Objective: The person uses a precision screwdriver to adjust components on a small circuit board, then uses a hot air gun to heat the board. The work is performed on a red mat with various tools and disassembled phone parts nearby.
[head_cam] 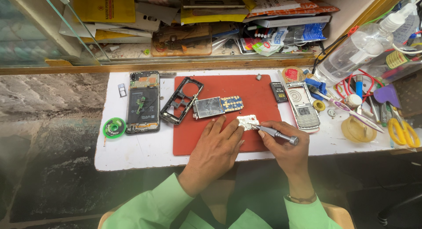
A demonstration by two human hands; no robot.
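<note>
My left hand (220, 145) lies flat on the red work mat (193, 137), its fingertips steadying a small silver metal plate (247, 121). My right hand (285, 147) holds a silver screwdriver (278, 135) with its tip on that plate. Just behind them lies a phone circuit board (218, 107) with a metal shield and blue-and-gold keypad contacts. A black plastic phone frame (180, 100) rests at the mat's left edge.
An opened smartphone (143, 102) and a green solder-wick spool (114, 127) lie left of the mat. To the right are a silver keypad phone (303, 107), a small black battery (278, 91), a clear bottle (356, 51), yellow scissors (404, 132) and assorted tools. Cluttered packets fill the shelf behind.
</note>
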